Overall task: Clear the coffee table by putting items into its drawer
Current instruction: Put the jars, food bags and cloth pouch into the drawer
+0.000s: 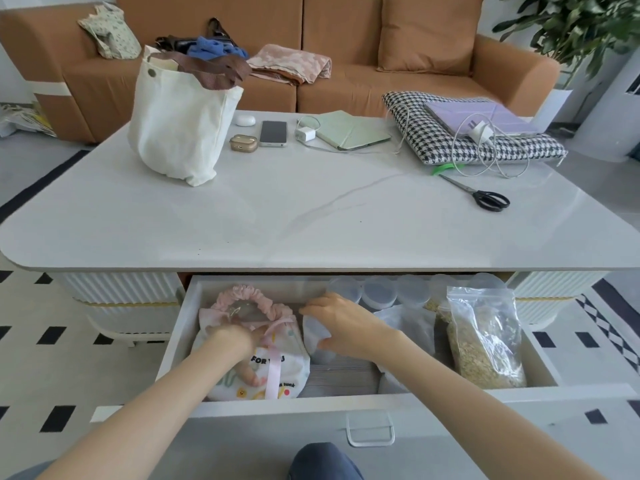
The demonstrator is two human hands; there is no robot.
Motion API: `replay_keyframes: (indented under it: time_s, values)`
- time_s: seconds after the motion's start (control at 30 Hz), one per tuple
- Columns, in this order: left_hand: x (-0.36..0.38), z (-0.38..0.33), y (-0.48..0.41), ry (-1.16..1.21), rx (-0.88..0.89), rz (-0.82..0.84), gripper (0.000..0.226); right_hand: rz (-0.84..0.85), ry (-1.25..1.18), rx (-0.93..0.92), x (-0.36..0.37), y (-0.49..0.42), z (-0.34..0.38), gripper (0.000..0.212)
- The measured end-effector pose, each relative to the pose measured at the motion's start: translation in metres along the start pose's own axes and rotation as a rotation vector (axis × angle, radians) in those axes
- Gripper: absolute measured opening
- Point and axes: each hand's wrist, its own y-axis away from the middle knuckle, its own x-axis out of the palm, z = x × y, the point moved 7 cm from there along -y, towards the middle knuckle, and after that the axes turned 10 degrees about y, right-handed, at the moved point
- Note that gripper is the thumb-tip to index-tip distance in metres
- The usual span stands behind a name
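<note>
Pouch [277, 368]: in drawer [311, 405], left fingers [258, 336] curled on its neck, gripping.
Container [313, 332]: just right of pouch, right fingers [311, 310] and thumb curled round it.
Counter [311, 220]: above, beyond the fingers.

white tote bag [176, 123], houndstooth cushion [478, 140], black-handled scissors [485, 197], orange sofa [346, 46]

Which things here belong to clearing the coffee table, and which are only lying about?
Belong to the job: drawer, tote bag, phone, gold earbud case, scissors, green tablet, houndstooth sleeve, drawstring pouch held by the left hand, pale packet in the right hand.
Lying about: cushion, folded cloth, plant, grain bag.
</note>
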Motion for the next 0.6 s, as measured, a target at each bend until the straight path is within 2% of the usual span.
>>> replay_keyframes:
  time_s: [0.2, 0.37, 0.5, 0.6]
  values:
    - [-0.008, -0.006, -0.005, 0.031, -0.03, -0.065, 0.104, 0.075, 0.057, 0.117, 0.004, 0.02, -0.019, 0.049]
    - [-0.013, -0.017, -0.006, 0.031, -0.071, -0.138, 0.095, 0.051, 0.095, 0.179, 0.001, 0.029, -0.029, 0.045]
    - [-0.023, -0.036, 0.012, 0.057, -0.018, -0.34, 0.111, -0.052, 0.072, 0.219, -0.001, 0.036, -0.034, 0.051]
    - [-0.015, -0.045, 0.013, 0.077, 0.071, -0.307, 0.127, -0.098, 0.083, 0.244, -0.002, 0.042, -0.035, 0.062]
